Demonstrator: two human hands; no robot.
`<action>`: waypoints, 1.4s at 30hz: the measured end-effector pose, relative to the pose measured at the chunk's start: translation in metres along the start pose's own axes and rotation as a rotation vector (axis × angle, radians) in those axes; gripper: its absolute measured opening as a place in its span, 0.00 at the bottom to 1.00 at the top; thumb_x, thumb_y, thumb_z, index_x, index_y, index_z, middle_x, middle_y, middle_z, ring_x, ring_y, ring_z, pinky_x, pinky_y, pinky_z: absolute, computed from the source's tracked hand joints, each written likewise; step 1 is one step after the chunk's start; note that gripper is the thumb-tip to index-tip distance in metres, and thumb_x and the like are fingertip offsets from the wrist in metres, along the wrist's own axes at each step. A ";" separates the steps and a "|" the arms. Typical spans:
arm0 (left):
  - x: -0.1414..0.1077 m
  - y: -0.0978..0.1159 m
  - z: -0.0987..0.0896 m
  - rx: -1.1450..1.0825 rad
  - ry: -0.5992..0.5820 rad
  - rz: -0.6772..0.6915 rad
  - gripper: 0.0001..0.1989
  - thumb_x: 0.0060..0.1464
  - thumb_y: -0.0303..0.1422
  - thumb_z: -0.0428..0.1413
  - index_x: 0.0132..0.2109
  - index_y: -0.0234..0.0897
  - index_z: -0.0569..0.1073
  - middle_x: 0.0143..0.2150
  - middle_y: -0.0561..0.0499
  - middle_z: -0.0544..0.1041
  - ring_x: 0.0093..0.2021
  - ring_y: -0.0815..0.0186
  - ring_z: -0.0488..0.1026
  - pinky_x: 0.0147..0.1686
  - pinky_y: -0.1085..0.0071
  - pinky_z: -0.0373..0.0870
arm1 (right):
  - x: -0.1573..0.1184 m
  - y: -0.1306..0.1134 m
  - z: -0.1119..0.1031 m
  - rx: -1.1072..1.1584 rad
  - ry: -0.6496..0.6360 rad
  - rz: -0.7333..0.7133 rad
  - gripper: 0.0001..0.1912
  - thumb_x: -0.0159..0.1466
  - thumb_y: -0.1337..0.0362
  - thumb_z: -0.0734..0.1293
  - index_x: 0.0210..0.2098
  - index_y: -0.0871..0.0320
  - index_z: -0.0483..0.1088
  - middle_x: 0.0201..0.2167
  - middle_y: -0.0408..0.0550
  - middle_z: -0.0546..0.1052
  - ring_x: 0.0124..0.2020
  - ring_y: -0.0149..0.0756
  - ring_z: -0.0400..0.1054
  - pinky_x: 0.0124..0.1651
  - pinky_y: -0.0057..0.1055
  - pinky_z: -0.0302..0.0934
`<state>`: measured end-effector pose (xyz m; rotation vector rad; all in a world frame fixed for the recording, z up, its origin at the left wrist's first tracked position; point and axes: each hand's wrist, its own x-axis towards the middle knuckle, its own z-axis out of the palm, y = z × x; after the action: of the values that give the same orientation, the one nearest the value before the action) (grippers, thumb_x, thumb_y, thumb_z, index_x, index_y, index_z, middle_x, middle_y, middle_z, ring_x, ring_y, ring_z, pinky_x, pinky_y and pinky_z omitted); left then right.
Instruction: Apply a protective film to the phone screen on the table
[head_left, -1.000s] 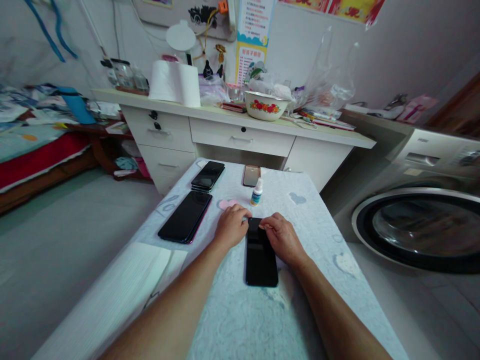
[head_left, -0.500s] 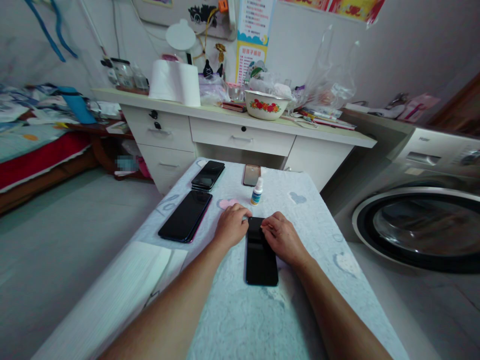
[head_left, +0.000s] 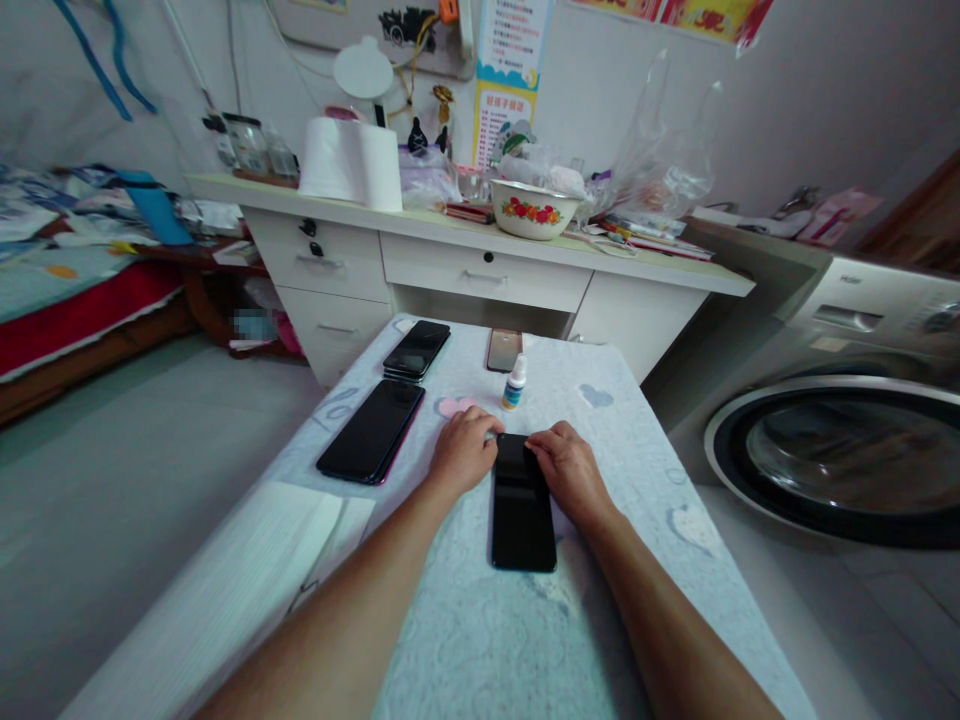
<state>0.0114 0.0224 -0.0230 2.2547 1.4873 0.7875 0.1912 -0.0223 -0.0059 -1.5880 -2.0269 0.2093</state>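
A black smartphone (head_left: 523, 510) lies screen up on the cloth-covered table, its long side pointing toward me. At its upper left corner, the curled fingers of my left hand (head_left: 466, 447) grip the edge. My right hand (head_left: 573, 472) is closed in a pinch at the upper right corner; anything thin between those fingertips is too small to make out. Just beyond the phone stands a small white bottle (head_left: 514, 384) with a blue and yellow label. Farther back is a phone-shaped case or phone (head_left: 505, 350) with a brownish rim.
Left on the table are a large dark phone (head_left: 373, 432) with a pinkish edge and a stack of phones (head_left: 417, 350). White folded paper or cloth (head_left: 277, 530) lies at the near left. A white desk (head_left: 480, 275) stands behind, a washing machine (head_left: 817, 320) to the right.
My right hand's fingertips have drawn back slightly, from over the screen to the phone's upper right corner. My left hand and the phone have stayed in place.
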 end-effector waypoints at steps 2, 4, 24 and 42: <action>0.000 0.000 0.000 0.003 0.004 0.010 0.14 0.48 0.23 0.51 0.40 0.40 0.76 0.42 0.49 0.73 0.47 0.62 0.69 0.51 0.65 0.65 | 0.002 0.002 0.002 -0.024 0.017 0.024 0.10 0.66 0.67 0.61 0.39 0.57 0.76 0.33 0.46 0.69 0.36 0.32 0.66 0.42 0.26 0.58; 0.000 -0.001 0.001 0.005 0.011 0.020 0.14 0.48 0.23 0.51 0.39 0.39 0.76 0.42 0.49 0.73 0.46 0.62 0.69 0.50 0.65 0.65 | 0.004 0.004 0.004 -0.048 0.034 0.050 0.10 0.66 0.68 0.61 0.38 0.56 0.76 0.33 0.47 0.69 0.36 0.32 0.66 0.41 0.27 0.58; 0.001 0.000 0.000 0.020 -0.010 -0.002 0.13 0.49 0.23 0.52 0.40 0.40 0.76 0.42 0.49 0.73 0.47 0.62 0.69 0.51 0.65 0.65 | -0.003 -0.014 -0.007 -0.050 -0.103 -0.054 0.11 0.65 0.71 0.60 0.37 0.58 0.74 0.34 0.47 0.68 0.35 0.31 0.66 0.40 0.25 0.58; 0.000 0.000 0.001 0.006 -0.012 -0.005 0.13 0.48 0.24 0.51 0.40 0.40 0.76 0.43 0.49 0.73 0.47 0.62 0.68 0.52 0.66 0.64 | 0.004 -0.001 0.004 -0.078 -0.002 -0.015 0.10 0.65 0.69 0.61 0.37 0.58 0.75 0.34 0.47 0.68 0.36 0.31 0.67 0.41 0.25 0.58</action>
<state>0.0119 0.0230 -0.0239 2.2556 1.4914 0.7679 0.1878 -0.0177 -0.0075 -1.6193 -2.0715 0.1272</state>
